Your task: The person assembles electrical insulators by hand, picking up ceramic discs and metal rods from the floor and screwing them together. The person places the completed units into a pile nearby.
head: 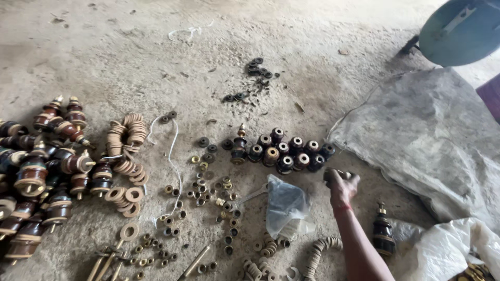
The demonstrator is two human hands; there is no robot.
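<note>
The right hand (341,186) is closed around a small dark part (330,176), held just above the dusty concrete floor (130,57). Just beyond it sits a cluster of dark brown insulator caps (289,151). Beside the wrist lies a crumpled clear plastic bag (285,205); a lone assembled insulator (383,234) stands by the forearm.

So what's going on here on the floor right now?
A person works on a dusty concrete floor. The one hand in view, which side is unclear, reaches out and grips a small dark part beside a cluster of dark brown insulator caps. A heap of assembled brown insulators lies far left, with tan washers, small nuts and rings and a clear plastic bag between. A single assembled insulator stands by the forearm.
</note>
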